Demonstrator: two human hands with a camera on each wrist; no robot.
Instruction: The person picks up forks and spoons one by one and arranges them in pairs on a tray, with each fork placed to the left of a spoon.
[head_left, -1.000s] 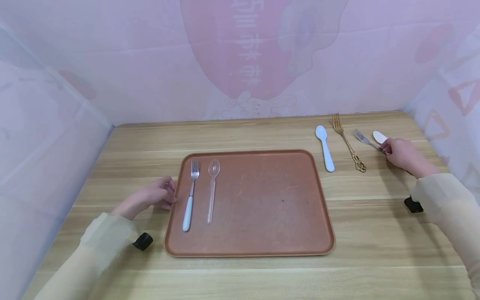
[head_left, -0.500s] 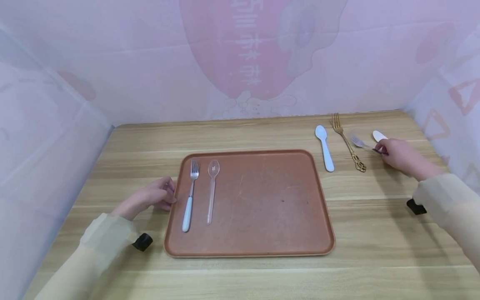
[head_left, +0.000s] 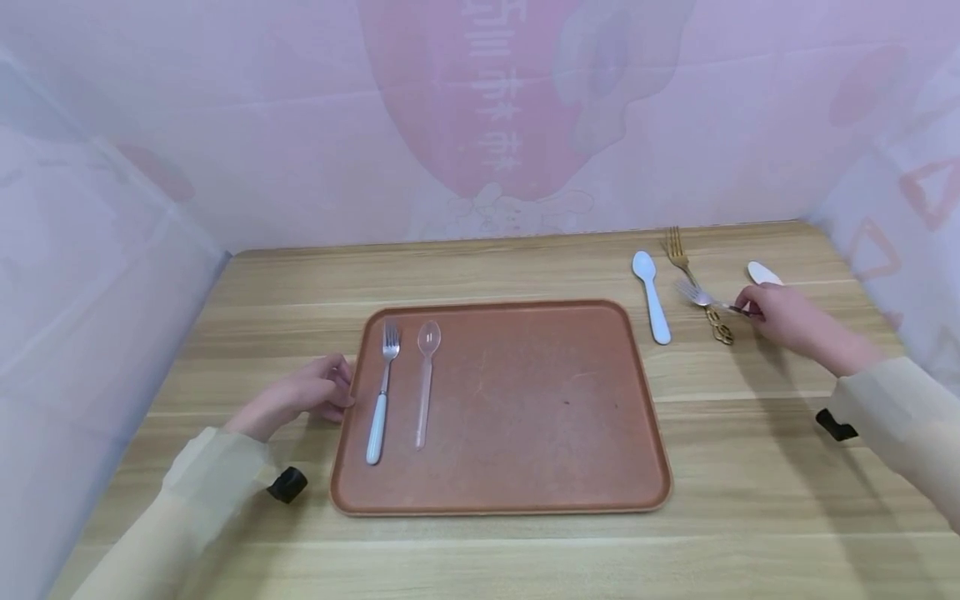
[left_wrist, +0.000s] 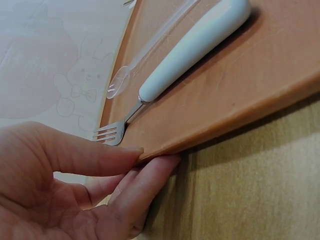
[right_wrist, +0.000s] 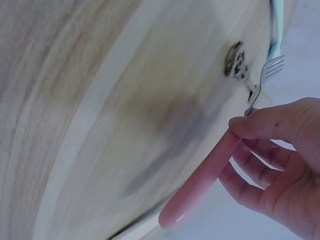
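My right hand [head_left: 791, 325] pinches a small fork [right_wrist: 197, 182] with a pink handle and metal tines, between thumb and fingers. In the right wrist view, the fork hangs above the wooden table, its shadow below. At the brown tray's [head_left: 525, 417] left rim, my left hand [head_left: 300, 392] holds the edge, thumb on top and fingers underneath, as the left wrist view shows. On the tray's left side lie a fork with a white handle [head_left: 377, 425] and a clear plastic spoon [head_left: 424, 392], side by side.
Right of the tray, a white spoon [head_left: 652, 300] and an ornate gold fork [head_left: 677, 250] lie on the table [head_left: 750, 483]. A white-ended utensil [head_left: 763, 273] lies partly hidden behind my right hand. Printed cloth walls [head_left: 300, 125] border the back and sides.
My right hand has lifted the pink-handled fork off the table and moved it left, so its tines now overlap the gold fork in the head view. The left hand and tray stay put.
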